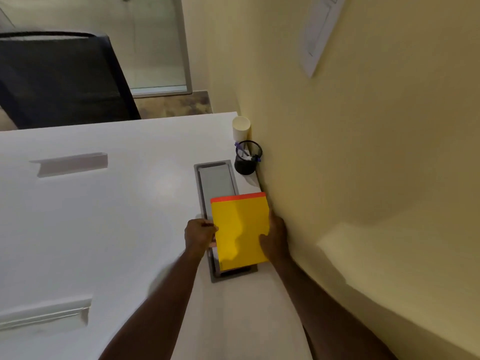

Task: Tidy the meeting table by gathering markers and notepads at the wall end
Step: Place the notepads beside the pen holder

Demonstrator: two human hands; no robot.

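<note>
A yellow notepad (239, 229) with an orange top band lies at the wall end of the white table (117, 216), partly over a grey cable hatch (215, 183). My left hand (200, 236) grips the pad's left edge. My right hand (275, 239) holds its right edge, close against the wall. A paler sheet or pad edge shows under the yellow one, near my left hand. Just beyond, a black mesh pen cup (248, 158) stands by the wall with purple markers inside.
A white paper cup (241, 128) stands behind the pen cup in the table's corner. The yellow wall (363, 152) runs along the right. A dark office chair (62, 79) sits past the table's far edge. Two recessed slots (70, 163) mark the tabletop on the left.
</note>
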